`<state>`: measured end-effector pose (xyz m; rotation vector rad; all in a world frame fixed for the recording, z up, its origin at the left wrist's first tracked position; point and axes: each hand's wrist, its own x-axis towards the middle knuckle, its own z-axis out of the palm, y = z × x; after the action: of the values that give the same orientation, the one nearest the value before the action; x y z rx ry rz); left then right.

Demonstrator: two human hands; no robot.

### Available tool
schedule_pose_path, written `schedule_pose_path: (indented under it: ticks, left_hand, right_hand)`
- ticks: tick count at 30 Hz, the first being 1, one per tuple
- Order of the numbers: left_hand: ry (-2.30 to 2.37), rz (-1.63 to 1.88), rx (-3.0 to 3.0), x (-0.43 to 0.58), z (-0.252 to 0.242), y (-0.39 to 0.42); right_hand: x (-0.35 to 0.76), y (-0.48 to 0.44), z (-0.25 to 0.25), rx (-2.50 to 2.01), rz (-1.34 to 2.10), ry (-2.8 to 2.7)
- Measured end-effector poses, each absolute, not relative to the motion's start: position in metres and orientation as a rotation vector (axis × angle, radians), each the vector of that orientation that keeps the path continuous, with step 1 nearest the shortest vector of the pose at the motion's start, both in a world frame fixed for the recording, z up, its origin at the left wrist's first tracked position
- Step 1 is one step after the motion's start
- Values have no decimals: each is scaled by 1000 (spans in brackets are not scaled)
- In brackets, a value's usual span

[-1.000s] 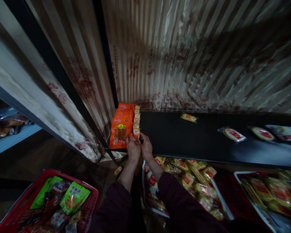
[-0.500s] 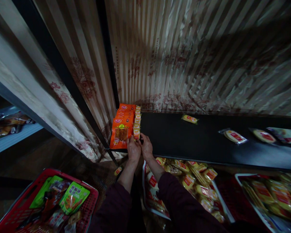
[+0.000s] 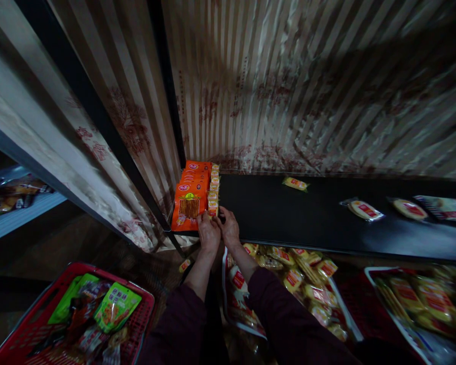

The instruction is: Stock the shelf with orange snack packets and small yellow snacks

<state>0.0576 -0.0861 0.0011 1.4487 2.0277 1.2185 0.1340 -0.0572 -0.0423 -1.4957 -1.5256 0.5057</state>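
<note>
At the left end of the black shelf a row of orange snack packs stands one behind another. Beside them runs a narrow row of small yellow packs. My left hand has its fingers bent at the front of the yellow row, against the lower edge of the orange packs. Close to its right, my right hand curls its fingers at the front yellow pack. Both hands touch the front of that row; what lies between the fingertips is too small to make out.
On the shelf lie a yellow pack and round packs. Below are a red basket with green bags and crates of yellow packs. Black posts and a striped curtain border the shelf.
The view has shifted very slightly. Both hands stay at the front of the yellow row, with hardly any visible movement.
</note>
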Motion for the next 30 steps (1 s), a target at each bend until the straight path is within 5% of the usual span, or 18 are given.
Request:
schedule_pose_path:
  ticks: [16, 30]
  left_hand:
    - [1938, 1315, 1416, 84, -3, -148]
    - [1727, 716, 1489, 125, -41, -235]
  right_hand:
    - [152, -125, -41, -1498, 508, -1434]
    - [207, -234, -85, -1720, 446, -1400]
